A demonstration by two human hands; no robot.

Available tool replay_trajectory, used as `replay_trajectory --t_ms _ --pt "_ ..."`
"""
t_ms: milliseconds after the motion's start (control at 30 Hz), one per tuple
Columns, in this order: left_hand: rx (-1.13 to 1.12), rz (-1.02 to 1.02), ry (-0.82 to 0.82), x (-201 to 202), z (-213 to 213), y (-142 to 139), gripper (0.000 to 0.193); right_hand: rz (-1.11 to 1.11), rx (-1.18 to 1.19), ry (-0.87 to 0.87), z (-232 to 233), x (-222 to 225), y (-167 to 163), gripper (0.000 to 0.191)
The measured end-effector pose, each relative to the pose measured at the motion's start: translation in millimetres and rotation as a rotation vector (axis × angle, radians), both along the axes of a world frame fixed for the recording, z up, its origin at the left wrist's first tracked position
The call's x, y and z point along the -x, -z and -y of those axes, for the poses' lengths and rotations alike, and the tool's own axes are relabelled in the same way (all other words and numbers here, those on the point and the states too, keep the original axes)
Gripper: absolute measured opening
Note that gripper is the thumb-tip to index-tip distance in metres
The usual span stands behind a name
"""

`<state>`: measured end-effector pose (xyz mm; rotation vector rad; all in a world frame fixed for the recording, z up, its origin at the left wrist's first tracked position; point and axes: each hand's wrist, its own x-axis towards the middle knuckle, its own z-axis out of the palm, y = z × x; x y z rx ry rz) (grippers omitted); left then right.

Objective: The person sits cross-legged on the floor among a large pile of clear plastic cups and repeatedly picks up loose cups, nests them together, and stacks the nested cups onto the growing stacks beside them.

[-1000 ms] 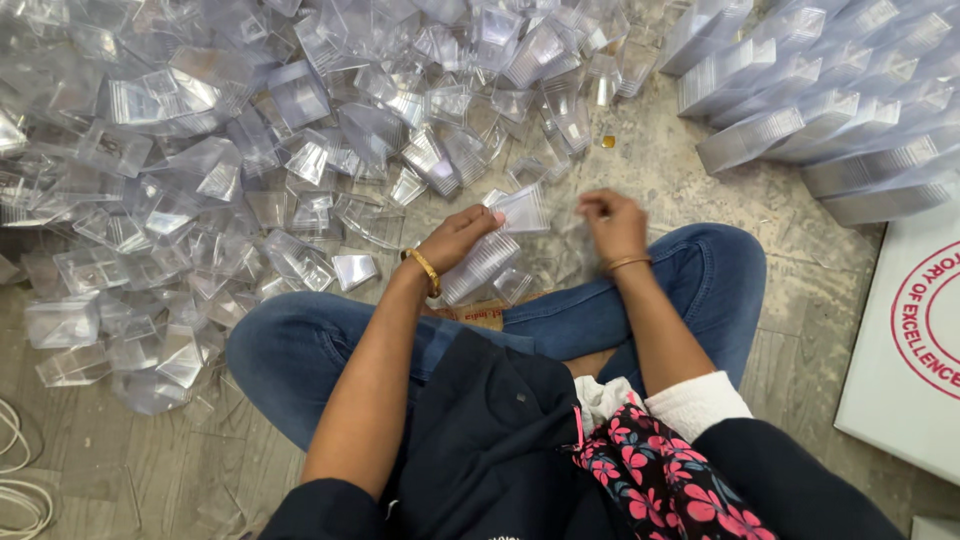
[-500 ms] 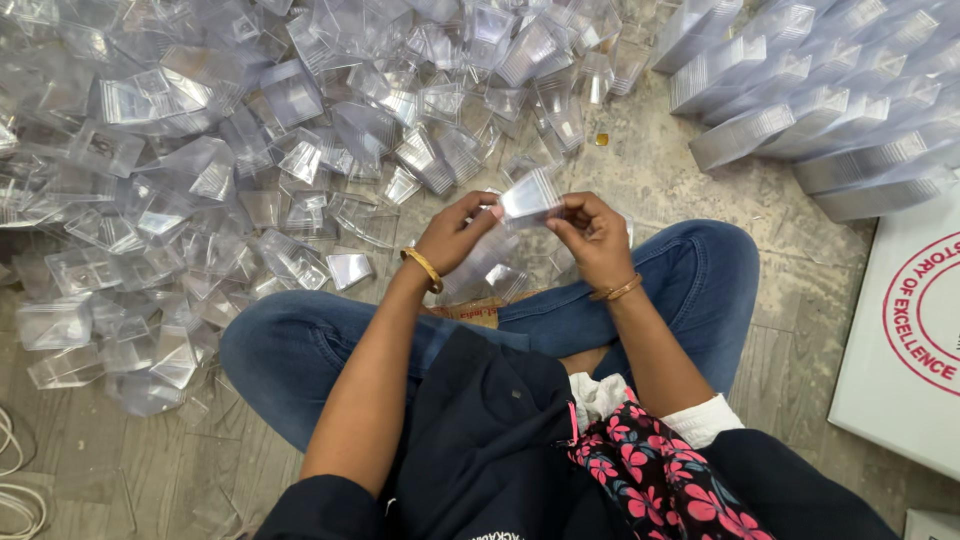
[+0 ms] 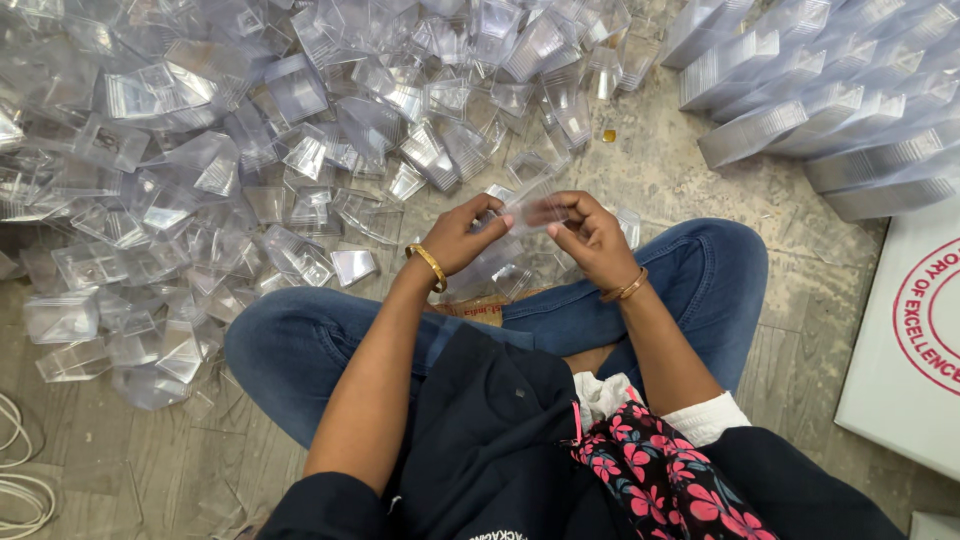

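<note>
I sit cross-legged on the floor in blue jeans. Both hands are raised in front of my knees and pinch one small clear plastic box (image 3: 532, 211) between them. My left hand (image 3: 462, 236), with a gold bangle on the wrist, grips its left end. My right hand (image 3: 588, 234), also with a bangle, grips its right end with thumb and fingers. A short stack of nested clear boxes (image 3: 490, 265) lies under my hands against my leg.
A big heap of loose clear plastic boxes (image 3: 280, 130) covers the floor ahead and to the left. Stacked rows of nested boxes (image 3: 810, 110) lie at the upper right. A white board with a red round print (image 3: 915, 350) lies at the right. White cable (image 3: 15, 470) curls at lower left.
My right hand came in from the right and joined the left on the clear box. The two hands lifted it from above the stack up toward me.
</note>
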<state>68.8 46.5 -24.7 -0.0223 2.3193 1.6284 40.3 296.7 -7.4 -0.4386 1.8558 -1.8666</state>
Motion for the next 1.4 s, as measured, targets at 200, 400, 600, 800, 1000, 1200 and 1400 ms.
replay_trajectory --t_ms 200,400,600,800,1000,1200,1400 --pt "-0.088 -0.010 0.021 0 0 -1 0.042 -0.028 0.142 -0.026 -12 2 24 0.031" --pt "-0.341 0.093 0.091 0 2 -2 0.043 -0.003 0.106 -0.051 -11 -2 29 0.032" --pt "-0.478 0.122 0.066 4 1 9 0.049 -0.355 -0.265 -0.204 -1 9 32 0.041" --pt "-0.390 0.036 -0.214 9 15 39 0.043 -0.747 -0.656 0.238 7 135 57 0.050" --pt "-0.467 0.034 -0.283 8 15 57 0.037 -0.560 -0.984 0.102 -13 126 73 0.053" --pt "-0.241 0.155 -0.203 5 4 51 0.041 -0.475 -0.792 0.544 -27 66 64 0.040" --pt "-0.317 0.138 0.053 4 0 35 0.061 0.256 -0.023 0.092 8 25 56 0.022"
